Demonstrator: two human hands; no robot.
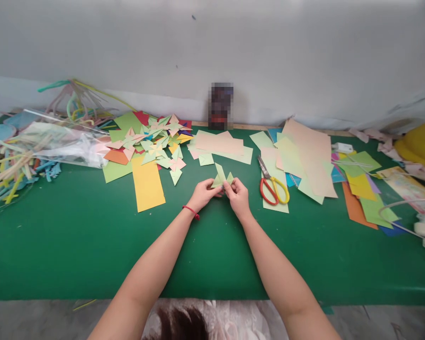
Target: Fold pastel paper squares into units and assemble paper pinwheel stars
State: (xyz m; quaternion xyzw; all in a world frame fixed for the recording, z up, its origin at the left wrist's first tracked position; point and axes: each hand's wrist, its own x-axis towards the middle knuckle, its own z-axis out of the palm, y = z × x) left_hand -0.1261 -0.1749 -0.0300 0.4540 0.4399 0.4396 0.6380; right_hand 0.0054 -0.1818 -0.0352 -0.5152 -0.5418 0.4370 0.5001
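Between both hands, at the middle of the green table [212, 255], is a light green folded paper [219, 175] with pointed corners sticking up. My left hand [203, 193] pinches its left side; a red cord circles that wrist. On the right side my right hand [238, 194] grips the same paper, thumb close to the other thumb. Parts of the fingers are hidden behind the paper. Just beyond it lies a small light green paper piece [206, 159]. Scissors [272, 184] with one red and one yellow handle rest to the right, on a pale green strip.
Left of centre are a pile of folded paper pieces [163, 137] and a yellow sheet [148, 183]. Farther left lie thin paper strips [10, 165] and a clear plastic bag [71, 141]. Pink sheets [306, 151], coloured papers [361, 189] and a white cable [398, 203] occupy the right.
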